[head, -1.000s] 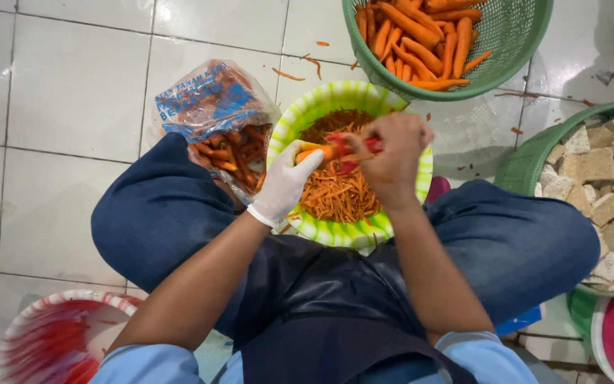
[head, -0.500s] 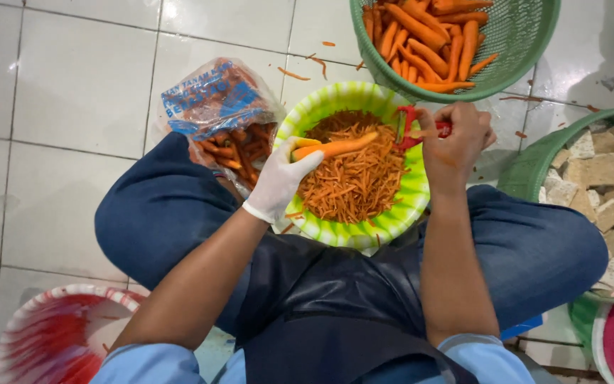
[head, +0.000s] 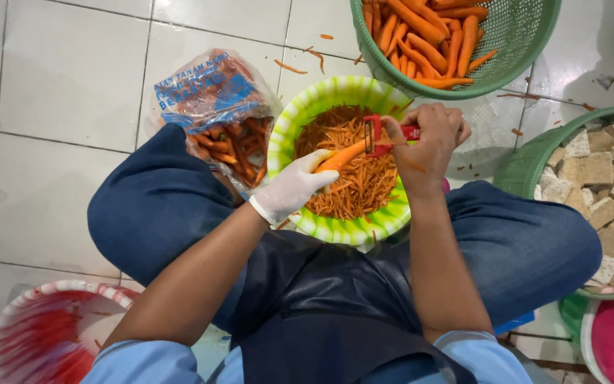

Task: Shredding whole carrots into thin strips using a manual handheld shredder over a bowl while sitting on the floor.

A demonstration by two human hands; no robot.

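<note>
One peeled orange carrot [head: 342, 156] over the green striped plastic bowl [head: 286, 142], lying sideways, tip toward the red peeler [head: 381, 135]. Gloved left hand [head: 293, 188] grips the carrot, bare right hand [head: 428, 142] clamps the peeler.

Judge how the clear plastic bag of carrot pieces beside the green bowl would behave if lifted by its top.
The plastic bag looks thin and crumpled, so it would probably sag and change shape. Its carrot pieces lie loose near the open mouth and could spill if it tilts. It leans against the person's knee, so it may slump once that support goes.
</note>
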